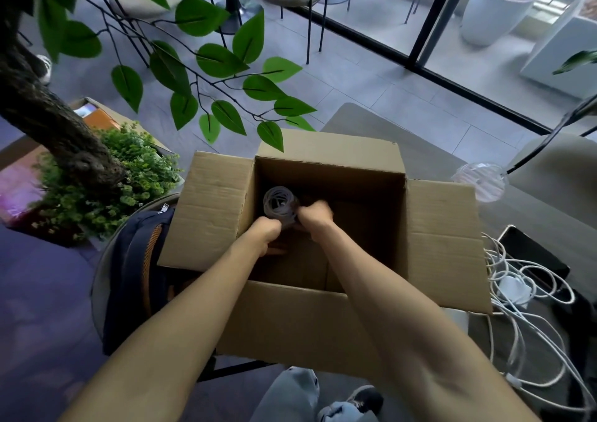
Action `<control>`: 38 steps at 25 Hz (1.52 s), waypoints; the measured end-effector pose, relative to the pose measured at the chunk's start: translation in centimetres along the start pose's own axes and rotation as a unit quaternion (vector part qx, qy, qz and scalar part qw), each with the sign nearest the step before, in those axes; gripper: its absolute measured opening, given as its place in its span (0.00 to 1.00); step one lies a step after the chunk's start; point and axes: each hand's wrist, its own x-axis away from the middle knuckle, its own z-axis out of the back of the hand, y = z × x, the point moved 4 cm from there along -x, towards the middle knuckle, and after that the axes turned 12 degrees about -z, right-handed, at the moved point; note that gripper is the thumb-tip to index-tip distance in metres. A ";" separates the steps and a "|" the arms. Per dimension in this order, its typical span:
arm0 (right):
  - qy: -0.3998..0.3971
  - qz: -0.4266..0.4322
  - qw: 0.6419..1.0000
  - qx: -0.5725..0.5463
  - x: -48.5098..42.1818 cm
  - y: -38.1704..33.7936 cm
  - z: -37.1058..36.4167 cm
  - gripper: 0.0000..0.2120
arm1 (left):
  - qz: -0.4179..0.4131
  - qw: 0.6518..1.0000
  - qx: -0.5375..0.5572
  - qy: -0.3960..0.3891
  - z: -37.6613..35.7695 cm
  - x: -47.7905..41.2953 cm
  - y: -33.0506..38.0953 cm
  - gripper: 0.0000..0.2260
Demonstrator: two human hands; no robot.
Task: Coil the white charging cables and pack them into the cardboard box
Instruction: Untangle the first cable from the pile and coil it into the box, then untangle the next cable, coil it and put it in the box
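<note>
Box edges: the cardboard box is open at the top with all four flaps splayed out. The near flap hangs down toward you, the far one stands up, and the left one lies over the backpack. The right flap sits just beside the loose white cables. The walls are deep and both your forearms go in over the near edge. The right half of the box floor is bare cardboard, so there's room to shift that way. It's tight on the left. A leaf of the artificial tree hangs over the far-left corner of the rim.

The coiled white cable is inside the box, low down by the left wall and closer to the far-left corner than the near one. It's a round ring, so it has no real long axis. The open face points up toward you, tipped slightly. I can't tell whether it rests on the box floor or hangs in your hands.

Look: many thin loops in a tight bundle, with a few strands crossing the centre hole. It reads grey-white in the box shadow. No plug ends are visible.

Hands: your left hand is at the coil's near edge with the fingers curled in on it. Your right hand is at its right edge, also curled in a fist-like grip on the loops. The fingertips of both are hidden under the coil.

The loose cables lie tangled on the table at its near-right edge, with a white charger brick among them. They partly overlap a dark flat device.
</note>
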 end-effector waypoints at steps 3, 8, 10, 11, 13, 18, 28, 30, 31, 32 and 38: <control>-0.002 0.042 0.999 -0.034 1.3 0.0 1.5 0.17 | -0.075 0.984 -0.162 0.021 0.6 1.4 0.9 0.13; -0.028 0.158 0.985 -0.066 6.0 0.7 6.9 0.17 | -0.252 0.907 -0.338 0.014 -2.1 5.4 4.8 0.10; -0.004 0.212 0.975 -0.060 8.4 1.6 10.5 0.14 | -0.322 0.885 -0.334 -0.009 -5.2 7.6 6.4 0.08; 0.006 0.232 0.971 -0.060 9.4 1.9 12.4 0.12 | -0.348 0.880 -0.322 -0.026 -6.8 8.7 7.1 0.08; 0.029 0.261 0.963 -0.059 11.2 3.2 16.7 0.12 | -0.397 0.868 -0.288 -0.071 -10.5 11.1 8.4 0.07; 0.102 0.247 0.958 -0.102 12.9 10.0 28.3 0.10 | -0.488 0.819 -0.221 -0.203 -21.5 18.5 9.6 0.06; 0.151 0.121 0.981 -0.026 10.3 26.6 34.9 0.09 | -0.330 0.752 -0.495 -0.285 -34.7 19.0 -1.4 0.17; 0.147 0.115 0.982 -0.022 9.7 28.2 34.6 0.09 | -0.294 0.802 -0.491 -0.171 -34.7 17.0 -3.5 0.28; 0.148 0.116 0.982 -0.014 9.4 28.9 34.5 0.09 | -0.290 0.819 -0.476 -0.137 -34.9 16.4 -4.2 0.32; 0.149 0.119 0.982 -0.002 9.3 29.2 34.3 0.09 | -0.288 0.829 -0.465 -0.114 -35.2 15.9 -4.8 0.36; 0.137 0.154 0.976 0.075 8.8 30.0 34.6 0.12 | -0.220 0.877 -0.413 -0.108 -37.4 14.3 -5.7 0.37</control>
